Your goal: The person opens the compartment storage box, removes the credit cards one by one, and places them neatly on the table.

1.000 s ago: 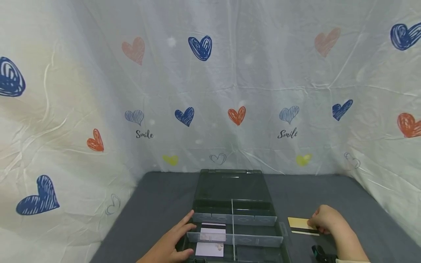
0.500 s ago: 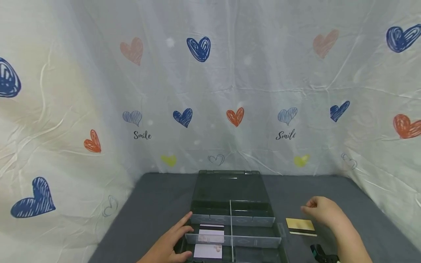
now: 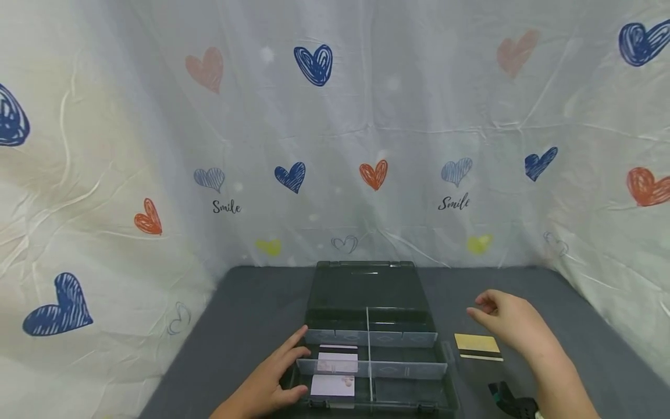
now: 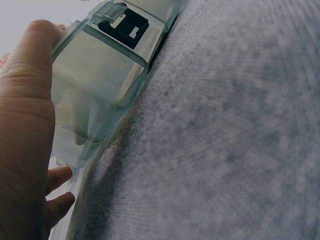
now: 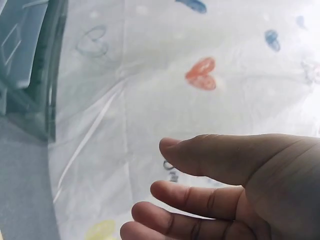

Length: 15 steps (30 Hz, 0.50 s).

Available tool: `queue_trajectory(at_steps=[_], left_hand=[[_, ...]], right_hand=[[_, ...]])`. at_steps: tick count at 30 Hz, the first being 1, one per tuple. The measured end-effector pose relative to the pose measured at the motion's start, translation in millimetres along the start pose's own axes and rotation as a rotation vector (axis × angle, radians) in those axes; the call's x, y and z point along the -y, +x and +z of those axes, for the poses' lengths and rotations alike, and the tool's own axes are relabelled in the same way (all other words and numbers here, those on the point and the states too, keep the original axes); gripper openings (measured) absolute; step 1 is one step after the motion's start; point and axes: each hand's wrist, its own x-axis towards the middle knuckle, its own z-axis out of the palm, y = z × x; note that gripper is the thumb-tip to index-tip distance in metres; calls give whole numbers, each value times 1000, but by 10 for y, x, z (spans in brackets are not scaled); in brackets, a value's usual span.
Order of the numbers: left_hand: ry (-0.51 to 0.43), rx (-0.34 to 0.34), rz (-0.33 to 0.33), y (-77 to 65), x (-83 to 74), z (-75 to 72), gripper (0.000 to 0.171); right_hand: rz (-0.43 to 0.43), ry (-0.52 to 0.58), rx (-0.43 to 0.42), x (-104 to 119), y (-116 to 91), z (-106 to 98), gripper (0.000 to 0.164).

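Observation:
An open dark translucent compartment box (image 3: 398, 405) lies on the grey cloth, its lid (image 3: 366, 288) folded back. My left hand (image 3: 264, 381) rests along its left side, fingers spread and thumb over the rim near the front corner. In the left wrist view the thumb (image 4: 30, 75) reaches the box's upper edge beside a dark latch (image 4: 127, 27). Two pale cards lie in the left column, a striped card (image 3: 338, 349) in the middle compartment and another card (image 3: 332, 385) in front. My right hand (image 3: 515, 323) hovers, fingers loosely bent around nothing, beside a yellow striped card (image 3: 476, 343) on the cloth.
Clear dividers (image 3: 398, 370) split the box into compartments. A black strap-like device (image 3: 510, 401) is by my right wrist. Behind the table hangs a white curtain (image 3: 408, 116) printed with hearts, which also closes off the left and right sides.
My right hand has come off the yellow card's right end, rising away from it and drifting slightly left. The card stays on the cloth. My left hand stays at the box.

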Motion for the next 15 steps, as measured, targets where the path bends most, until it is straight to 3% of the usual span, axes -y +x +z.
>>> queue_trajectory(at_steps=[9, 15], left_hand=[[-25, 38, -44, -27, 9, -27, 46], [-6, 23, -33, -4, -1, -10, 47]], right_hand=[[-59, 36, 22, 292, -126, 134, 41], [-92, 37, 72, 452, -136, 236, 37]])
